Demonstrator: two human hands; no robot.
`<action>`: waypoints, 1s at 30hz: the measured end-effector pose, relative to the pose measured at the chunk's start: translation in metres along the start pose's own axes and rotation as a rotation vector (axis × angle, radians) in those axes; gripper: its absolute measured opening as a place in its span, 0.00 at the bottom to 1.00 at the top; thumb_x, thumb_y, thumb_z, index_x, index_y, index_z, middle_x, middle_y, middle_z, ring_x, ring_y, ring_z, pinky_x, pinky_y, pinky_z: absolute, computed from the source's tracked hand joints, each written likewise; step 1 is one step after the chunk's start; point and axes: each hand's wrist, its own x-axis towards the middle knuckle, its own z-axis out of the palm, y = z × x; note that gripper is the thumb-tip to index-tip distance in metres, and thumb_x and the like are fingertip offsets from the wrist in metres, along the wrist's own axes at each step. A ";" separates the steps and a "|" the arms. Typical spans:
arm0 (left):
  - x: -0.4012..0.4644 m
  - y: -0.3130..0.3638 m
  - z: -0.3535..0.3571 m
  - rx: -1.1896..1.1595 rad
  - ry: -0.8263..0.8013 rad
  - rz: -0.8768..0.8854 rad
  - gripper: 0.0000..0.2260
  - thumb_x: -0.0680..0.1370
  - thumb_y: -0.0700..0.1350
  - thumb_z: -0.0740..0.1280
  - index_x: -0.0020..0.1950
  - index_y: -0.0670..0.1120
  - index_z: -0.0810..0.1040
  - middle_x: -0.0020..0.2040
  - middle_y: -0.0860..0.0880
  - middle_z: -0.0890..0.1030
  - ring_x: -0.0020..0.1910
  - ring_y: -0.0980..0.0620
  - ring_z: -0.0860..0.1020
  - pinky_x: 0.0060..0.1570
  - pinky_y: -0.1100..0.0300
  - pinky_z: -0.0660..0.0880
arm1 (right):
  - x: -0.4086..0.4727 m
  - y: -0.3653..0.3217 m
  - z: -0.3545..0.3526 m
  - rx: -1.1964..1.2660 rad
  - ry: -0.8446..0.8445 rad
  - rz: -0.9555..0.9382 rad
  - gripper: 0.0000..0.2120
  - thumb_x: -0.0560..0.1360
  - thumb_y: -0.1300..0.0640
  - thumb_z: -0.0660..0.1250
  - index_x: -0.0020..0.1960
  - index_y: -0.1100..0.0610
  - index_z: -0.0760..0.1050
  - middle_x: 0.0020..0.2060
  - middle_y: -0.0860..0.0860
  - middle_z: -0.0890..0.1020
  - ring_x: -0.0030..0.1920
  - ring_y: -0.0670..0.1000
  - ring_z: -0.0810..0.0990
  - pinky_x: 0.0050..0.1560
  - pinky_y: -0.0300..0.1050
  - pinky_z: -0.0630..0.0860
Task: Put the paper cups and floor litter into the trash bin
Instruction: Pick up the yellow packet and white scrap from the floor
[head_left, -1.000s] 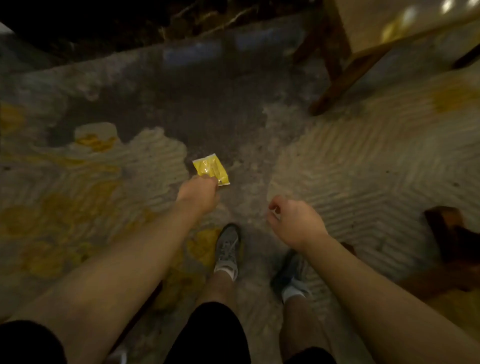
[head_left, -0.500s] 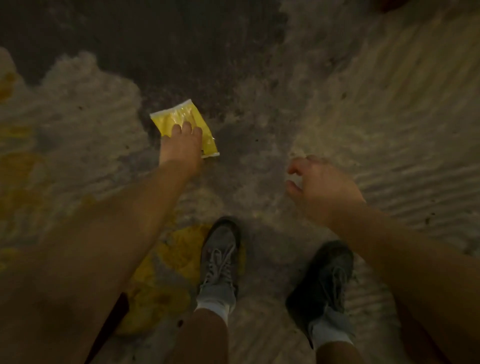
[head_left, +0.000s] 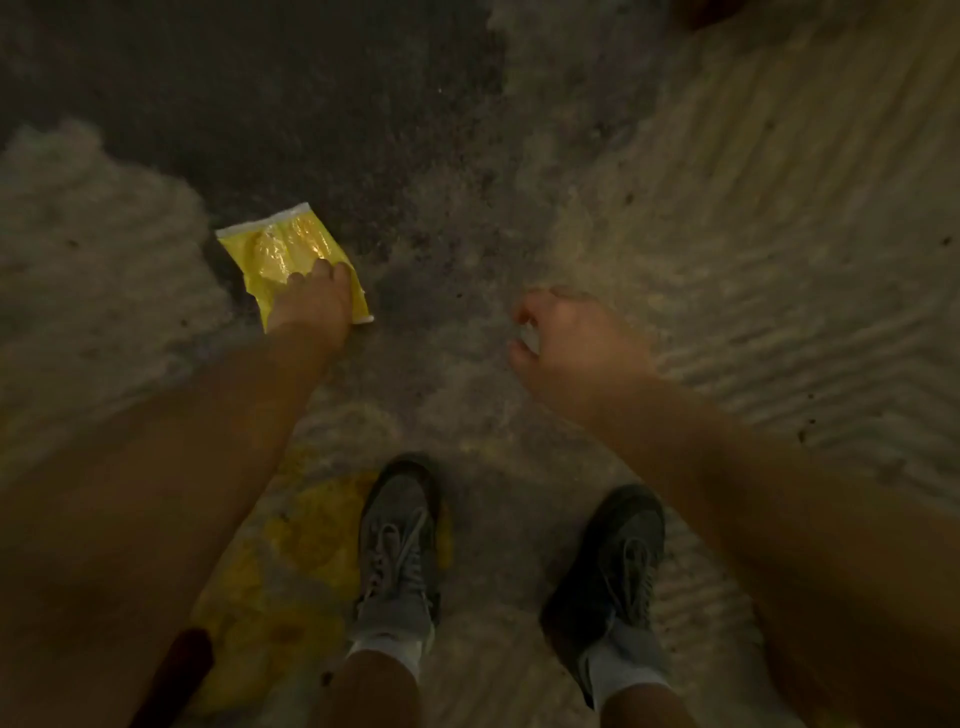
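- Pressing down at left of centre, the left hand (head_left: 311, 304) lies on a yellow packet (head_left: 283, 254) flat on the carpet (head_left: 753, 208); whether it grips it, I cannot tell.
- Right hand (head_left: 576, 348) hangs loosely curled, grasping nothing, above two shoes (head_left: 397, 540).

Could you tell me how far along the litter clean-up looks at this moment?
Nothing shows as finished: no trash bin or paper cups are in view. In hand: the left hand rests on the yellow wrapper lying on the floor, not yet lifted. The right hand hovers, curled and apparently empty. Left: lifting the wrapper and binning it.
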 end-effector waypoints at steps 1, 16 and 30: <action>0.002 0.001 0.006 0.001 0.009 -0.004 0.20 0.78 0.33 0.61 0.70 0.38 0.63 0.66 0.36 0.67 0.60 0.31 0.71 0.54 0.36 0.73 | 0.003 0.001 0.002 0.006 0.005 0.002 0.13 0.77 0.49 0.64 0.59 0.52 0.74 0.51 0.54 0.79 0.51 0.57 0.78 0.50 0.56 0.79; -0.117 0.040 -0.083 -0.308 0.147 0.324 0.04 0.73 0.46 0.70 0.46 0.49 0.81 0.51 0.45 0.82 0.50 0.40 0.80 0.45 0.51 0.75 | -0.066 -0.010 -0.022 -0.016 -0.035 0.026 0.13 0.78 0.49 0.63 0.58 0.55 0.75 0.54 0.56 0.79 0.53 0.59 0.78 0.46 0.49 0.73; -0.309 0.087 -0.432 -0.160 0.290 0.558 0.06 0.74 0.50 0.65 0.45 0.49 0.80 0.47 0.49 0.79 0.51 0.45 0.77 0.41 0.53 0.74 | -0.267 -0.071 -0.321 0.106 0.264 0.291 0.16 0.76 0.46 0.63 0.61 0.51 0.74 0.56 0.52 0.78 0.58 0.56 0.76 0.54 0.49 0.74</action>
